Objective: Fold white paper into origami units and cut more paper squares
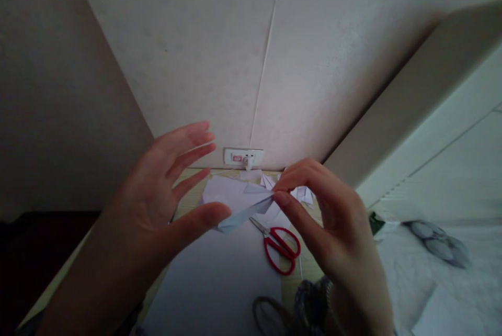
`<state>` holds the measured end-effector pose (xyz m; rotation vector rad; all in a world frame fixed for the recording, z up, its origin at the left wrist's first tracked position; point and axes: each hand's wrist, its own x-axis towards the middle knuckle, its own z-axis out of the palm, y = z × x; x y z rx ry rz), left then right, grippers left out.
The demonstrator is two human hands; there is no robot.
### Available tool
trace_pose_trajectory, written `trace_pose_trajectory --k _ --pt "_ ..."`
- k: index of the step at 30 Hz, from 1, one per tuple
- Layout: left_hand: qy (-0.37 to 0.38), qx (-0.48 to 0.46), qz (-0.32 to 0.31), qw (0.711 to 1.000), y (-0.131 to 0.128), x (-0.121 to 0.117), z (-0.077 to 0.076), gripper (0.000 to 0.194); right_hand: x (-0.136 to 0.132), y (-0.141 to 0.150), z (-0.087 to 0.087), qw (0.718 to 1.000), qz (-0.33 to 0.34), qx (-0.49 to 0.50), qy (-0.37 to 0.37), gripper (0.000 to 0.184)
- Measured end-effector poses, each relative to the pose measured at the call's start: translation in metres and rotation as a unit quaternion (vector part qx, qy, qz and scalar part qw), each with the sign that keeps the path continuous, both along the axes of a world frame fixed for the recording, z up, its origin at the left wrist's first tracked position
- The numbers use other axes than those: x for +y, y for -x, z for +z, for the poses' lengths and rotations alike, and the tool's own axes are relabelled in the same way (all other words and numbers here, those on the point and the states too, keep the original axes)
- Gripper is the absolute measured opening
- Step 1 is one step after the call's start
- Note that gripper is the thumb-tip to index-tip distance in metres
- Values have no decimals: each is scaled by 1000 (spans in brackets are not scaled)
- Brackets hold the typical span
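Observation:
A folded piece of white paper [235, 197] hangs above the table, its pointed right end pinched between the thumb and fingers of my right hand [329, 215]. My left hand [157, 189] is open at the paper's left side, fingers spread and raised; its thumb lies in front of the paper's lower left part, and whether it touches I cannot tell. Beneath the paper, a large white sheet [223, 278] lies on the light wooden table [193, 200]. Scissors with red handles [280, 247] rest at the sheet's right edge, blades pointing up and left.
Paper scraps [304, 194] lie behind my right hand at the table's back. A wall socket [243, 157] with a white plug sits just above the table. A dark cord loop [270, 304] is near the front. To the right is a bed with pale bedding [439, 289].

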<state>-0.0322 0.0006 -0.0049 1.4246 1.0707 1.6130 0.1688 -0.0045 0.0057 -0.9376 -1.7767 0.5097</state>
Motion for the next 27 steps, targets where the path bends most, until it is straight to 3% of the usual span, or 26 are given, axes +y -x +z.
trace_pose_trajectory --k 5,10,15,19,27 --pt "46 144 -77 986 -2 -4 8 9 -2 1 1 999 26 -32 -7 14" --pt "72 109 -148 980 -17 -2 14 15 -4 8 -2 999 20 43 26 14" --pt "91 24 -122 988 -26 -4 15 12 -5 15 0 986 34 116 119 17" --pt "108 -20 -140 984 -24 -5 10 12 -6 15 3 967 51 164 186 15" --pt "198 -130 -226 945 -22 -3 3 11 -5 16 3 943 81 229 227 15"
